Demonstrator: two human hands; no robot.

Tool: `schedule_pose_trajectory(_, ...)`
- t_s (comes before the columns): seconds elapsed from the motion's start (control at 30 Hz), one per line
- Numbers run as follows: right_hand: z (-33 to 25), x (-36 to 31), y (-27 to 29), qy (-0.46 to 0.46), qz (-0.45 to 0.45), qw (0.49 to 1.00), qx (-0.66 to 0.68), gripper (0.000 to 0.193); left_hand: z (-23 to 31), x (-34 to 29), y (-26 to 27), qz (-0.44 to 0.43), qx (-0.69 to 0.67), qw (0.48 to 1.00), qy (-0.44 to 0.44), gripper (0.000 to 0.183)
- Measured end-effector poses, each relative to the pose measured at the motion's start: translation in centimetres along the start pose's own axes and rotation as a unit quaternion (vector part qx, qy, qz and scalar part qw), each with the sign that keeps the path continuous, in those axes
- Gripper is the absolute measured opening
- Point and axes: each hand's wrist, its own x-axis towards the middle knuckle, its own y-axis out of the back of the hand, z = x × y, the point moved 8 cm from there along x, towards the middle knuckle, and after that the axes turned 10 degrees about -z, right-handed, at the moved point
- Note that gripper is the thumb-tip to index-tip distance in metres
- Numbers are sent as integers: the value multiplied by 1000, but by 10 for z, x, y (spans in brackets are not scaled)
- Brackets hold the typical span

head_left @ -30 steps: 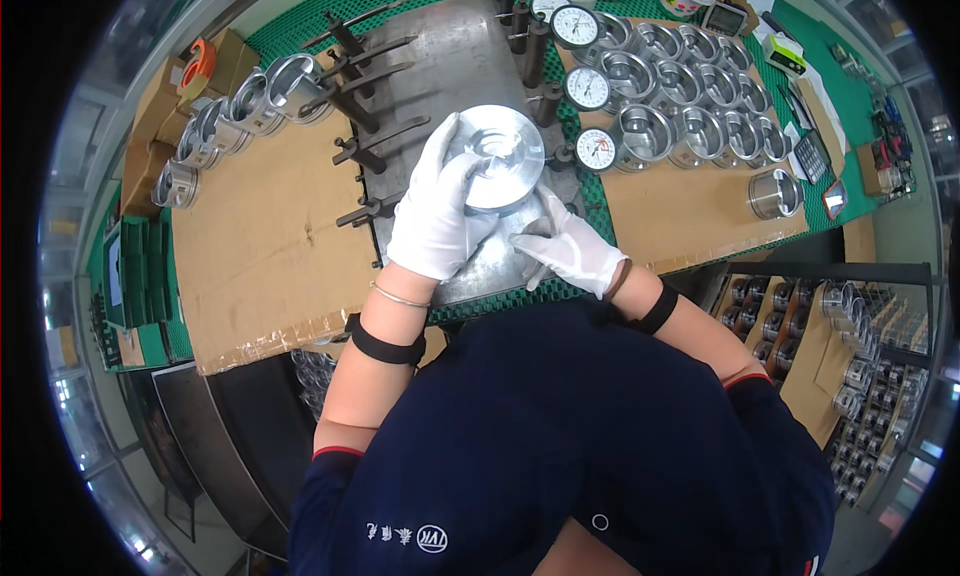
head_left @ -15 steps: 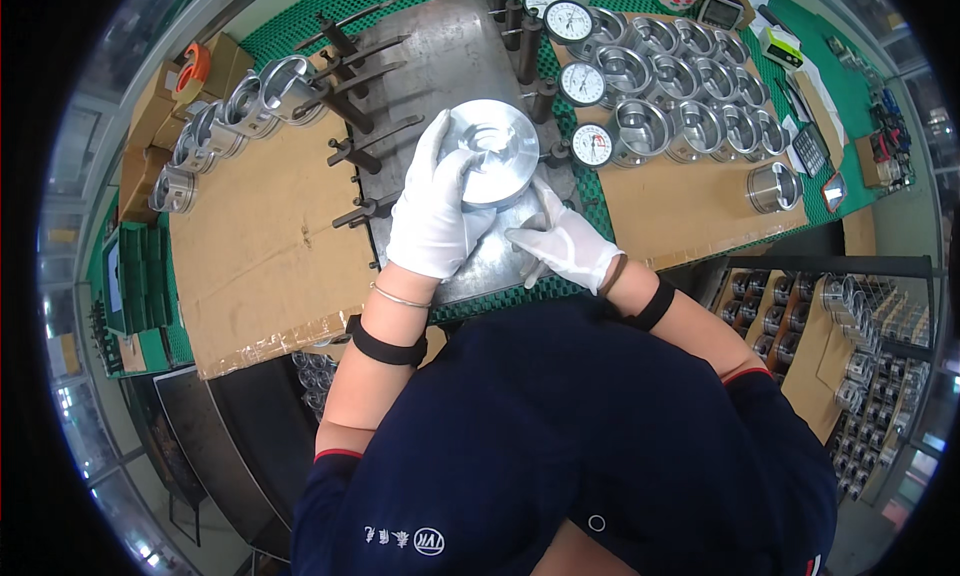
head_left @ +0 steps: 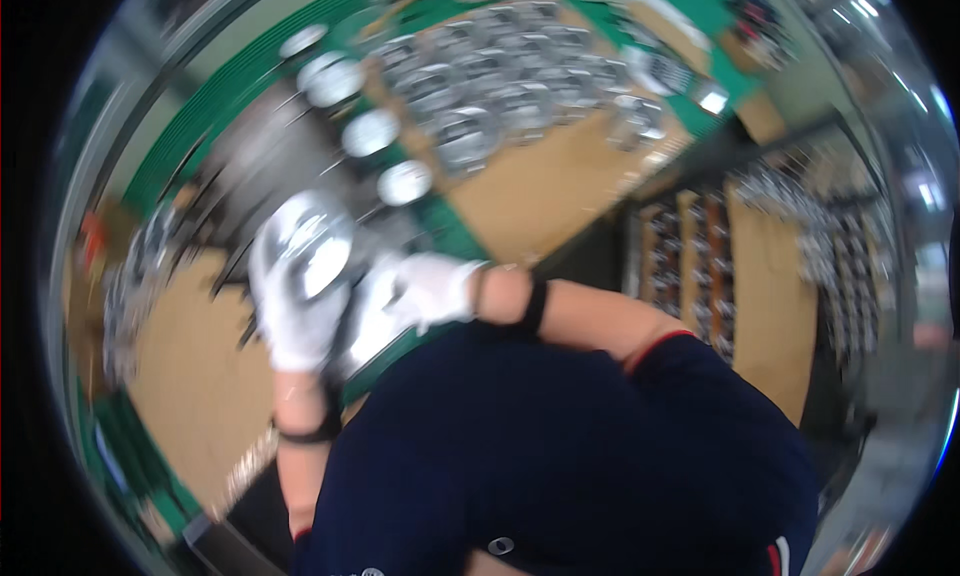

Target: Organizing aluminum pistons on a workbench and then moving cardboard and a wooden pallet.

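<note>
Round metal piece (head_left: 322, 242) gleams, grasped by the gloved left hand (head_left: 298, 324); right hand (head_left: 434, 285) blurred, grip unclear.

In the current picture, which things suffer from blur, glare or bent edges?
Head view: motion blur smears dial gauges, left hand and metal cylinders; head view: glare whitens part of the round metal piece; head view: edges bend toward the rim.

White gloves (head_left: 433, 286), black forearm straps (head_left: 536, 308) and a dark right wristband (head_left: 478, 289) are worn with a navy short-sleeved shirt (head_left: 580, 446) showing red sleeve trim (head_left: 660, 347), a pale ring-shaped mark (head_left: 500, 546) and a white stripe (head_left: 782, 554) at its right edge.
</note>
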Motion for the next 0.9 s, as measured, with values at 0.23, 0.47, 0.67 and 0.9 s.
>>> schedule_pose_trajectory(0.23,-14,-86,41,45,193,979,-47,97,-23,-33,-27,-88,-508,806,291,57)
schedule_pose_trajectory(0.47,16,-180,88,107,433,866,-227,29,101,42,-67,-316,-565,714,268,63)
schedule_pose_trajectory(0.67,110,-264,136,-112,523,805,-257,26,92,47,-65,-304,-466,796,239,45)
schedule_pose_trajectory(0.9,262,-275,207,-215,578,743,258,40,57,-19,-72,-217,-452,755,423,38)
